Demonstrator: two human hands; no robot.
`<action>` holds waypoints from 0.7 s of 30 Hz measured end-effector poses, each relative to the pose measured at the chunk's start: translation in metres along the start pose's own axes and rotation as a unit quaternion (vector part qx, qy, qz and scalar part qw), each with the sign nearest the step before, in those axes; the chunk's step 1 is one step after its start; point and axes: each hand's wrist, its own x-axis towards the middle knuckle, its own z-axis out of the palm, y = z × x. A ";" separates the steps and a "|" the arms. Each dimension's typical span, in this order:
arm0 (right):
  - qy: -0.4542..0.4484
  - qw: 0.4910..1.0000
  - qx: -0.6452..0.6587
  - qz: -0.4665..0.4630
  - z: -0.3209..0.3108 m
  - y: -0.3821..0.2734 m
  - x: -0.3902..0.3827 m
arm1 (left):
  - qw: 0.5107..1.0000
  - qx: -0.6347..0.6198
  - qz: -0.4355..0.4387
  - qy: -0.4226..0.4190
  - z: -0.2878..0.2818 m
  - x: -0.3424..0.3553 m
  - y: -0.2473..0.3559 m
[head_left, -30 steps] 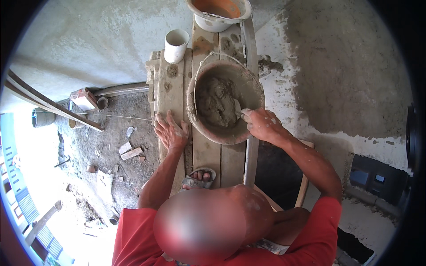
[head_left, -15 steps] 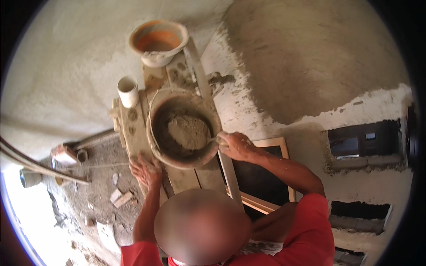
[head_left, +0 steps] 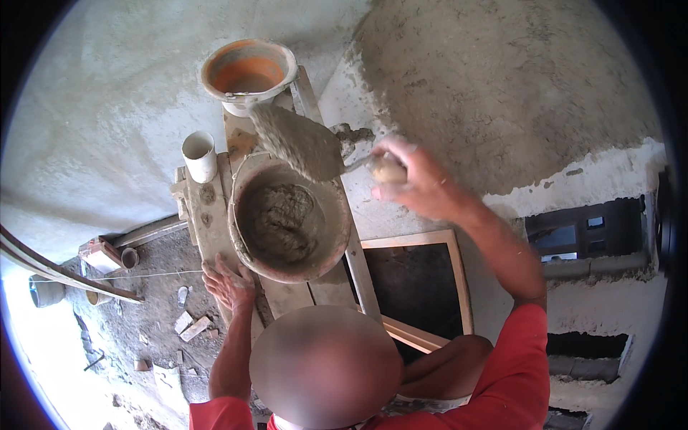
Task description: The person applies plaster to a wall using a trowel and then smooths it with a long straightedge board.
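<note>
My right hand (head_left: 423, 183) grips the wooden handle (head_left: 387, 170) of a trowel, somewhat blurred, whose blade (head_left: 294, 140) is held in the air over the back rim of the bucket, coated with grey mortar. The round bucket (head_left: 335, 242) has a wire handle and holds a lumpy mass of wet mortar (head_left: 279, 218); it stands on a platform of worn planks (head_left: 282, 292). My left hand (head_left: 228, 285) lies on the planks at the bucket's left, fingers apart and holding nothing.
Behind stand a white bucket (head_left: 248, 72) with orange inside and a white cylinder (head_left: 199, 158). At right are a plastered wall (head_left: 516, 86), a wood-framed dark panel (head_left: 457, 279) and openings (head_left: 588, 233). Left are long curved strips (head_left: 68, 265), a taut string and rubble (head_left: 193, 330).
My right hand has risen from the bucket's right rim, lifting the trowel above it. The view has turned, shifting the platform leftward. My left hand stays on the planks.
</note>
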 end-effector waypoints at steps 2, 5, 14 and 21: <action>-0.059 0.991 0.101 0.071 -0.022 -0.014 0.016 | 1.000 0.006 0.002 0.004 0.002 0.000 -0.003; -0.081 0.944 0.274 0.162 -0.029 0.011 0.041 | 1.000 0.013 -0.003 0.012 0.003 0.001 -0.009; 0.300 0.886 -0.230 0.268 -0.166 0.131 0.014 | 1.000 0.016 -0.001 -0.004 0.000 0.000 -0.003; -0.032 0.973 -0.118 0.195 -0.027 0.050 -0.043 | 1.000 -0.022 0.015 -0.011 0.004 0.002 -0.003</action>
